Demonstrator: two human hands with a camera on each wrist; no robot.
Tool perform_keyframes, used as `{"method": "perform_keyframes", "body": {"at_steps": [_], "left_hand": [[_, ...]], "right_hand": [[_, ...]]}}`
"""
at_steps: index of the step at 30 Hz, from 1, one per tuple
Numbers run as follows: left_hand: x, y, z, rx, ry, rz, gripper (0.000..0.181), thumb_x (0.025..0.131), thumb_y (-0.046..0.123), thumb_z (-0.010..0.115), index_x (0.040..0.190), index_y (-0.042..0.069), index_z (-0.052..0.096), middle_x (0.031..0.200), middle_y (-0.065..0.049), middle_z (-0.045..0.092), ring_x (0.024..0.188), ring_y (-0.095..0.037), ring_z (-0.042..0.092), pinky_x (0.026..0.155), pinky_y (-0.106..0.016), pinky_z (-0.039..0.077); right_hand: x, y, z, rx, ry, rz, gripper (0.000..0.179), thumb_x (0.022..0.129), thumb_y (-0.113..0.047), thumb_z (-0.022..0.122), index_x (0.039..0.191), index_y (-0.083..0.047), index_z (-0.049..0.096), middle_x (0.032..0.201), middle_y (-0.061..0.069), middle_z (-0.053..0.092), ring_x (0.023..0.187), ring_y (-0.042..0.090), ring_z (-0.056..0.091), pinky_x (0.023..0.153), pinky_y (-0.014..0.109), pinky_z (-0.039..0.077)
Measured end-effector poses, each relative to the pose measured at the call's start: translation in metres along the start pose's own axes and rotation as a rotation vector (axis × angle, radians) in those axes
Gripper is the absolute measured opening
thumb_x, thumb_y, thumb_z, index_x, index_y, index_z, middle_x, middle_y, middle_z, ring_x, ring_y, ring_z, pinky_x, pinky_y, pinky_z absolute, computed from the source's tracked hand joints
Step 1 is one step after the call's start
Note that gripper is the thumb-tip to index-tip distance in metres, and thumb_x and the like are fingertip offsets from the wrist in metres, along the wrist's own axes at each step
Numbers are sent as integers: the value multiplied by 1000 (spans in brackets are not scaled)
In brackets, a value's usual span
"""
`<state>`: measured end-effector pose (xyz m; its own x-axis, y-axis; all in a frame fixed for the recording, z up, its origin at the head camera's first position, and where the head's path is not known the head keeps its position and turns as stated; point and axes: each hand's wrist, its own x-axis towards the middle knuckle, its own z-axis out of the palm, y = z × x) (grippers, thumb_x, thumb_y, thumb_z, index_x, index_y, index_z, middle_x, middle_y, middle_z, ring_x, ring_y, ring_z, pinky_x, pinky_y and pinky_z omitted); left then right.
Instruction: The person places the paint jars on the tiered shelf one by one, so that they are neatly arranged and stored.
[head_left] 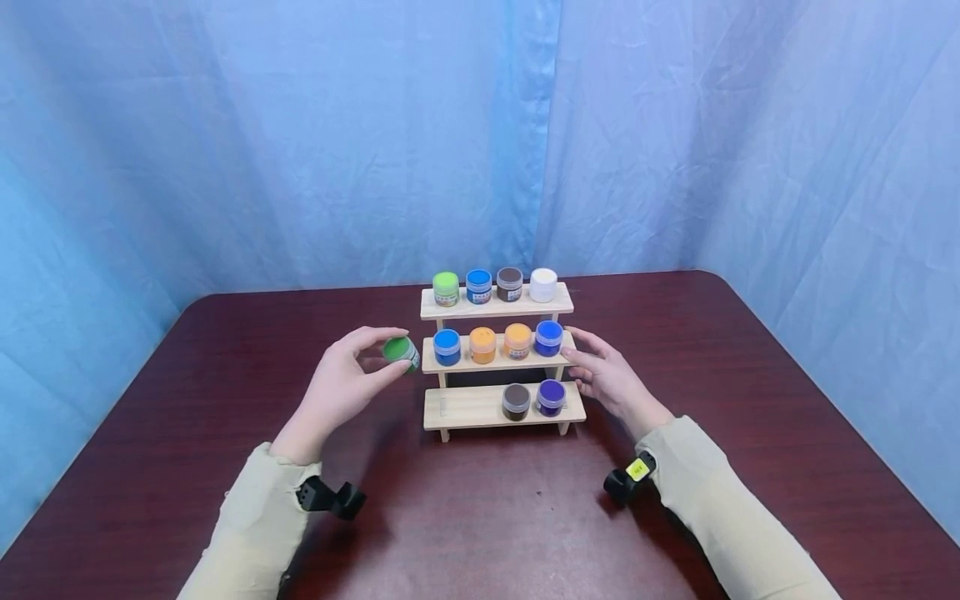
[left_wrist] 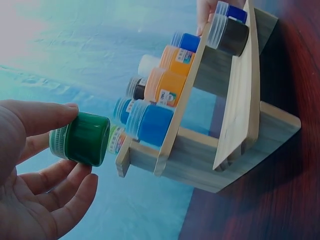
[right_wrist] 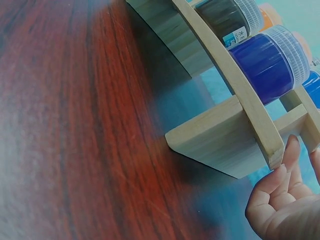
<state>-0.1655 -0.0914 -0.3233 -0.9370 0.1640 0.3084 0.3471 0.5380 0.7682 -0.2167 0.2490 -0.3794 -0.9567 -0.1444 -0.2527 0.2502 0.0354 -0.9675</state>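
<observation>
My left hand (head_left: 341,375) pinches a small paint jar (left_wrist: 86,139) of dark green between thumb and fingers, tilted, just left of the rack's middle shelf. My right hand (head_left: 609,377) grips the right end of the three-step wooden display rack (head_left: 468,408), its thumb and index finger at the end of the middle shelf. Beside those fingers stands a dark blue paint jar (head_left: 549,339). On the bottom shelf, a dark brown jar (head_left: 516,403) and a purple-blue jar (right_wrist: 265,67) stand at the right, with bare wood to their left.
Light green (head_left: 446,290), blue (head_left: 478,287), dark brown (head_left: 509,285) and white (head_left: 543,286) jars line the top shelf. A blue jar (head_left: 447,347) and two orange jars (head_left: 482,346) share the middle shelf. Light blue curtains (head_left: 375,150) hang behind the dark red wooden table (head_left: 495,517).
</observation>
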Motion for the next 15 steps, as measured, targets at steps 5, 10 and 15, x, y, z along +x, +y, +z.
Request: {"method": "perform_keyframes", "body": {"at_steps": [5,10,15], "left_hand": [[1,3,7,-1,-9,14,37,81,13,71,117,13,63,104,-7,62,89,-20,65,81,-34,56],[1,6,15,-12,-24,31,37,81,12,71,117,12,63,102,-7,62,89,-21,64,81,-33,57],[-1,10,23,10,-48,49,37,81,15,71,117,12,63,102,-4,63,89,-17,60,81,-32,56]], "right_hand": [[0,1,0,-2,-1,-2,60,93,-26,55,146,-19,27,90,-12,54,72,3,52,62,17,43],[0,0,0,8,-5,-8,61,93,-26,55,146,-18,26,87,-13,55,71,3,52,62,18,43],[0,0,0,6,3,-2,61,93,-26,55,146,-19,27,92,-11,54,71,3,52,62,17,43]]}}
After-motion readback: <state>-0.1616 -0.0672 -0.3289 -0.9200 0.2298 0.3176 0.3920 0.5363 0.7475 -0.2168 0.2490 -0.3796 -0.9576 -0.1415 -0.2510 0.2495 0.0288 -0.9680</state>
